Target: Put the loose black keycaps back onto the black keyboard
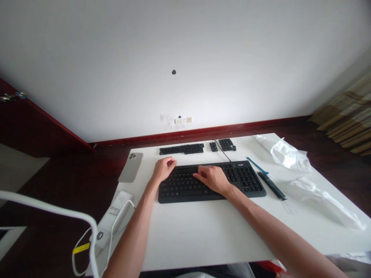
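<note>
A black keyboard (187, 187) lies on the white table. My left hand (165, 168) is at its upper left corner, fingers curled closed. My right hand (213, 178) rests over the middle of the keys, also with fingers curled inward. Whatever either hand may hold is hidden by the fingers. Behind the keyboard, black keycaps lie in groups: a long block (182, 149), a small block (213, 146) and a number-pad block (225, 144). The keyboard's cable runs back between the two smaller blocks.
A phone (131, 166) and a white power strip (114, 212) with cables lie along the left edge. Right of the keyboard are a slim blue stick (257, 166), a long black object (271, 186) and crumpled white plastic wrapping (286, 154). A wall (232, 77) stands beyond.
</note>
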Demonstrator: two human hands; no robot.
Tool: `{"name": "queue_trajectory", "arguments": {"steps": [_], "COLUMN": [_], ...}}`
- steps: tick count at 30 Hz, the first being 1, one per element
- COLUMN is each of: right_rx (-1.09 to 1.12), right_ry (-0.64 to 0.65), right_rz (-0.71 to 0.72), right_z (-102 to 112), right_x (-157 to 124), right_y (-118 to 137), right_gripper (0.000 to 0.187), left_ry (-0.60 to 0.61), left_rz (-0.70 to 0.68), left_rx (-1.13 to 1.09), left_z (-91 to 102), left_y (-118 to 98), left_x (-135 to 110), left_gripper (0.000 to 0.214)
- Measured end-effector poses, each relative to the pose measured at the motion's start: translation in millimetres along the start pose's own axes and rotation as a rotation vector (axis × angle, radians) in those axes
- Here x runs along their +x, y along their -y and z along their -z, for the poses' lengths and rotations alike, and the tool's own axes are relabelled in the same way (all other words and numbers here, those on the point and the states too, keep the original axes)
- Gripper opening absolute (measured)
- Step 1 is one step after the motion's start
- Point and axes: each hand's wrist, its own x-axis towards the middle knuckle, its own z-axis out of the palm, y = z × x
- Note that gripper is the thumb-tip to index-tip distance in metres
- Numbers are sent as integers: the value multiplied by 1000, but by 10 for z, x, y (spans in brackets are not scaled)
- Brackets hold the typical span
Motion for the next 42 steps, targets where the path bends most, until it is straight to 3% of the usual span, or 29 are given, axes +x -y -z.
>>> {"name": "queue_trajectory", "arguments": {"steps": [12,22,42], "right_rx": [-2,48,69], "right_ry": [-2,-4,-22], "right_rz": [12,110,103], "right_z": [-34,-33,-17], "right_x": [8,-34,-32], "right_y": [-31,-75,-63], "right_gripper": [35,35,35], "left_ry": [2,-14,-26], "left_rz": [-13,-28,-53], "left_rx": [-1,-10,-26], "left_z": [6,-23,-47], "left_y": [-17,22,66], "left_x": [11,9,22], "left_gripper": [28,27,30]}}
